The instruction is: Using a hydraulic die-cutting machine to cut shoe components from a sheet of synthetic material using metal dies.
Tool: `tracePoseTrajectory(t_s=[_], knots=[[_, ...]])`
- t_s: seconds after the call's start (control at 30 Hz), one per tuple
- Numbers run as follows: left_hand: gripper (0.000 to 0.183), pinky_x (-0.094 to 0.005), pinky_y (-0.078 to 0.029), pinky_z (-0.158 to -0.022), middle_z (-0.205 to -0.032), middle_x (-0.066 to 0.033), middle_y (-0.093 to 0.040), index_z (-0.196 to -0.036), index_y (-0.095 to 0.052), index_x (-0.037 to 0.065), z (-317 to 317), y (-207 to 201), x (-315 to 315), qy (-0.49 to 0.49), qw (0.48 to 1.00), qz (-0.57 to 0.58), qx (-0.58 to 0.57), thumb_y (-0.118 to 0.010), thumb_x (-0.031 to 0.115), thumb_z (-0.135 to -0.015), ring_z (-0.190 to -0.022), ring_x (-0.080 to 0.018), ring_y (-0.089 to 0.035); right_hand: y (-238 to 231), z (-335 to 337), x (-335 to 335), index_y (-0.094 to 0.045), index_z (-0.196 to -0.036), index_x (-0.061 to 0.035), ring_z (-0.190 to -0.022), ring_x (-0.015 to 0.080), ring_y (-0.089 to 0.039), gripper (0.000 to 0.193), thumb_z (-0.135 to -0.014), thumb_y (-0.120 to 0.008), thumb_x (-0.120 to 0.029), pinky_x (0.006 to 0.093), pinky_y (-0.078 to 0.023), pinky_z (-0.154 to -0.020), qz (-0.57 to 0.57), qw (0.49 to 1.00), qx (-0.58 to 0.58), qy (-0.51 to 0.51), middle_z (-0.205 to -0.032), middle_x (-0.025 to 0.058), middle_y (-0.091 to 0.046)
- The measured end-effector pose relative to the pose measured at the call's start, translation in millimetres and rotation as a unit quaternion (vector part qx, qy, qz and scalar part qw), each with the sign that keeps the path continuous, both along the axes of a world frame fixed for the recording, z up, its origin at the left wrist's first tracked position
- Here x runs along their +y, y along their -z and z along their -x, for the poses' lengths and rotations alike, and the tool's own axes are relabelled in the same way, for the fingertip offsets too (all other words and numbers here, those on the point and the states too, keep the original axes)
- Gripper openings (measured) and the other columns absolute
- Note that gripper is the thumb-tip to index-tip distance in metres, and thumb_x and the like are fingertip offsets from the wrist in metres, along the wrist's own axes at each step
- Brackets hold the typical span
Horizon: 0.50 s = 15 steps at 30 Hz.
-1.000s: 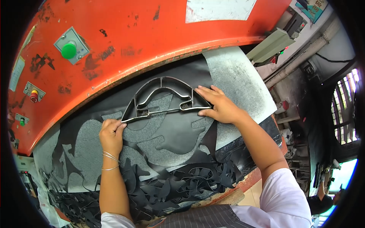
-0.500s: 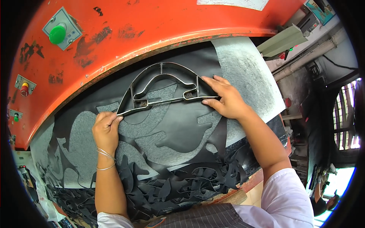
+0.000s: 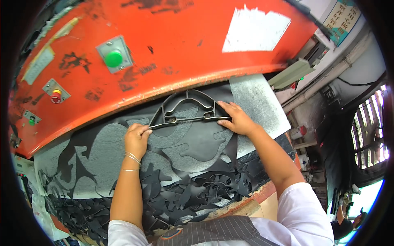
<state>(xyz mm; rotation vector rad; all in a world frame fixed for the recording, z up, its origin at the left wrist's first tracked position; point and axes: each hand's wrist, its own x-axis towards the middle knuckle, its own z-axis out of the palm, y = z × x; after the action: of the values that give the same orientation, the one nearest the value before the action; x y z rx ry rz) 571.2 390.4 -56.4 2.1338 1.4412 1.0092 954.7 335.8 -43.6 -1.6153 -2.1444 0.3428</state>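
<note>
A metal cutting die point(image 3: 191, 120), arch-shaped with a straight bar along its near side, lies on a black sheet of leather-like material point(image 3: 164, 132). My left hand point(image 3: 136, 141) pinches the die's left corner between thumb and fingers. At the opposite corner my right hand point(image 3: 239, 120) grips the rim, thumb on the near side and fingers over the far side. Shaped openings cut in the sheet show a grey, worn board point(image 3: 108, 143) beneath. A black cut piece with notched ends point(image 3: 205, 144) sits just nearer than the die.
The orange-red press point(image 3: 172, 49) spans the far side, its lower edge close beyond the die. It bears a green push button point(image 3: 113, 59) and a red knob point(image 3: 56, 96). Black offcuts point(image 3: 193, 194) heap along the near edge. Far right, another person point(image 3: 344, 223) is partly visible.
My view has tilted upward, so more of the press shows and the die and hands appear smaller. Both hands keep their hold, and the die stays at about the same place on the sheet.
</note>
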Motion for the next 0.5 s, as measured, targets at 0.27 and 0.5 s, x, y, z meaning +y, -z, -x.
tracePoseTrajectory(t_s=[0.27,0.5], knots=[[0.049,-0.0318,-0.047,-0.094,-0.132,-0.0155,-0.055,-0.135,-0.048,-0.002,181.0,-64.9,-35.0,-0.238,0.930,-0.034,-0.277,-0.063,0.013,-0.091,-0.115,-0.0238,-0.057,-64.0,109.4,-74.8,-0.050,-0.133,-0.0066,-0.104,0.0312,-0.062,0.062,-0.080,-0.076,-0.028,0.0396,-0.049,-0.089,-0.068,0.977,0.185,0.081,-0.110,0.0165,-0.064],[0.069,-0.0364,-0.014,-0.118,-0.158,-0.0209,-0.015,-0.149,-0.018,-0.006,299.7,-115.4,-44.9,-0.488,0.815,-0.289,-0.123,-0.052,0.018,-0.095,-0.147,-0.0304,-0.015,-161.0,248.7,-36.0,-0.049,-0.113,-0.0081,-0.073,0.0312,-0.066,0.046,-0.082,-0.071,-0.034,0.0403,-0.051,-0.061,-0.201,0.936,0.288,0.007,-0.082,0.0089,-0.065]])
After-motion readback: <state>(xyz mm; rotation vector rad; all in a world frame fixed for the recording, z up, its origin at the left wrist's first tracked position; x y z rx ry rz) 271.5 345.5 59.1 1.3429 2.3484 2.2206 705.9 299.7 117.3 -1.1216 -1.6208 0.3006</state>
